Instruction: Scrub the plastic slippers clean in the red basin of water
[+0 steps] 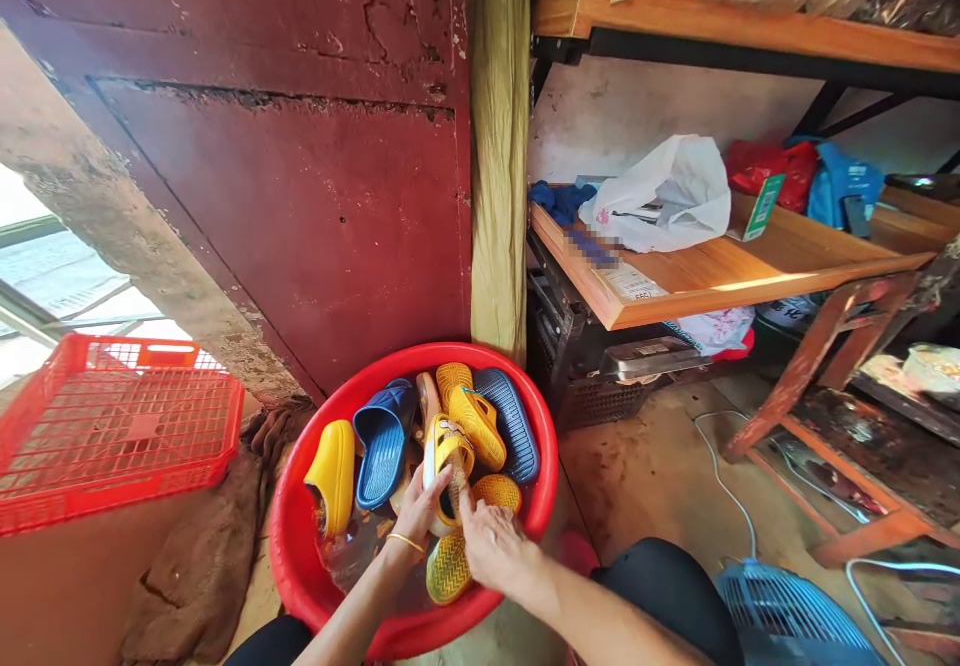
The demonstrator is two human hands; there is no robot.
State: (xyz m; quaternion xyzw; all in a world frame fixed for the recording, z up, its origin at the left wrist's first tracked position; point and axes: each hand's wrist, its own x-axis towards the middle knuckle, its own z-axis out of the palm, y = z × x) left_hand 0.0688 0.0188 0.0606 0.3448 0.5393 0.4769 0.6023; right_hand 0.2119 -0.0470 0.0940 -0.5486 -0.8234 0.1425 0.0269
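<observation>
Hands came in over the near rim of the red tub [551,446], forearms angled toward each other. My left hand [417,512], with a yellow band [405,543] at its wrist, gripped the near left side of the yellow-and-white shoe [433,451], thumb along its upper. My right hand [496,546] was palm down at the shoe's right side, fingers bent and index finger reaching to the opening. A brown bristly item [457,476] showed there, partly covered; I could not tell whether the right hand was closed on it.

Open room: a patch of murky water [364,551] left of my left hand, up to the tub wall. Tighter ahead and right: blue slipper [384,446] to the left, yellow slipper [480,428] beyond, navy slipper [511,426] near the right wall. A patterned sole [448,570] sat just beside my right hand.

Shoe position: near mid-tub, among the slippers. Toe pointed away from me; long axis ran roughly near to far.
</observation>
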